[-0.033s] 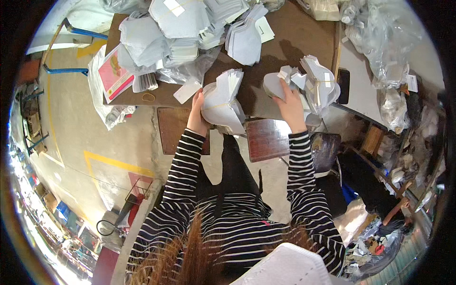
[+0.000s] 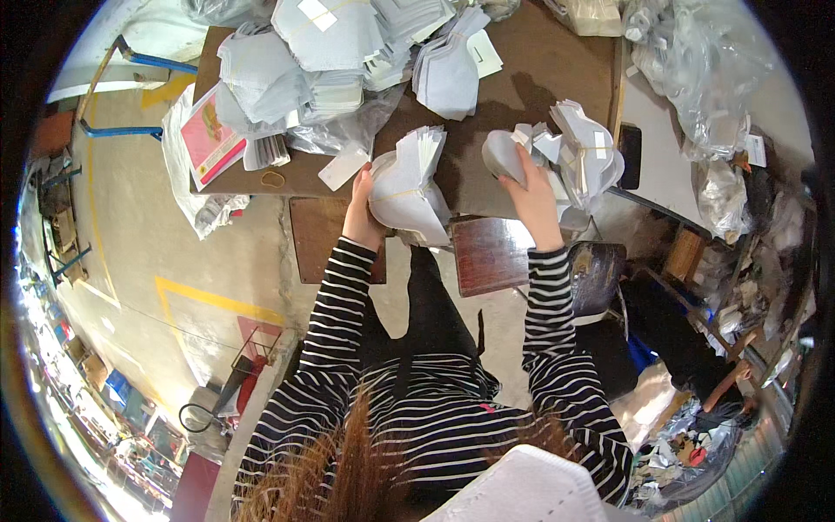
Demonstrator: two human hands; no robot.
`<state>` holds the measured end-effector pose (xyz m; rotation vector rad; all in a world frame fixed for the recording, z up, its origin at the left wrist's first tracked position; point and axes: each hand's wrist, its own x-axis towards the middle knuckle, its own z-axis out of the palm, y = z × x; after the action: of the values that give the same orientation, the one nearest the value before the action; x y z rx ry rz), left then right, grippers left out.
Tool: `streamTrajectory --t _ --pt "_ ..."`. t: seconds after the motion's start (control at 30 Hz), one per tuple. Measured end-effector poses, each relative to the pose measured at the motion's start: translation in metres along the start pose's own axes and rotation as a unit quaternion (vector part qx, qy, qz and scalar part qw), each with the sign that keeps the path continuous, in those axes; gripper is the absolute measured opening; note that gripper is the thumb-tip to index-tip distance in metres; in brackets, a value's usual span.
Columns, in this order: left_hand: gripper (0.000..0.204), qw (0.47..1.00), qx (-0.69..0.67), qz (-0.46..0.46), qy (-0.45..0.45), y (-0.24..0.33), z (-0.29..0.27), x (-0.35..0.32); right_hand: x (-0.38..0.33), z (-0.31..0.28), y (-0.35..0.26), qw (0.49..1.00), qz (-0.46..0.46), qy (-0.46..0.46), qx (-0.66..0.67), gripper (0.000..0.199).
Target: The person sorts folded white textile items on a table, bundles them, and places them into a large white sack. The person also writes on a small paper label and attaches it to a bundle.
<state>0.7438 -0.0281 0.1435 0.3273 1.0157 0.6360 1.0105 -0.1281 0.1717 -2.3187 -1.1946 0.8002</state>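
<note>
My left hand [image 2: 364, 209] grips the left edge of a bundle of pale grey-white, shaped flat pieces [image 2: 404, 191], with a thin band around its middle. The bundle is tilted over the table's near edge, its upper pieces fanned. My right hand [image 2: 535, 196] is closed on a smaller stack of pale rounded pieces [image 2: 500, 155], thumb at its near side and a finger over its top. Part of its grip is hidden. Just right of that hand stands another banded bundle [image 2: 587, 157] with a small white label. A white card [image 2: 344, 168] lies beside my left hand.
Large piles of similar pieces [image 2: 326, 39] cover the brown table's [image 2: 522, 61] far left. A pink booklet [image 2: 209, 139] and rubber band [image 2: 272, 179] lie near its left edge. A black phone [image 2: 629, 157] and clear plastic bags [image 2: 696, 78] are right. Wooden stools [image 2: 491, 257] stand below.
My right hand has shifted very slightly toward me at the small stack. My left hand and its bundle look the same.
</note>
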Motion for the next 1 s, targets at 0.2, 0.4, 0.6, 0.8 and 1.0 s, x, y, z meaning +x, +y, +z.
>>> streamTrajectory --t 0.2,0.4,0.6,0.8,1.0 --pt "0.066 0.998 -0.042 -0.042 0.000 0.012 0.005 -0.009 -0.070 -0.025 -0.120 0.973 -0.086 0.087 0.197 0.068" --pt "0.067 0.997 -0.076 -0.015 -0.014 0.014 0.014 -0.001 -0.074 0.063 -0.142 0.994 -0.106 0.010 0.023 0.067" --pt "0.065 0.998 -0.050 -0.042 0.020 0.015 0.009 0.002 -0.070 0.041 -0.121 0.969 -0.103 0.033 0.221 0.058" --pt "0.077 0.987 -0.059 -0.151 0.018 -0.005 -0.039 0.045 0.013 0.072 -0.038 0.812 0.258 -0.099 0.514 0.065" --pt "0.060 0.904 -0.287 -0.237 -0.212 -0.025 -0.066 0.093 0.034 0.094 -0.083 0.769 0.235 -0.197 0.561 0.078"
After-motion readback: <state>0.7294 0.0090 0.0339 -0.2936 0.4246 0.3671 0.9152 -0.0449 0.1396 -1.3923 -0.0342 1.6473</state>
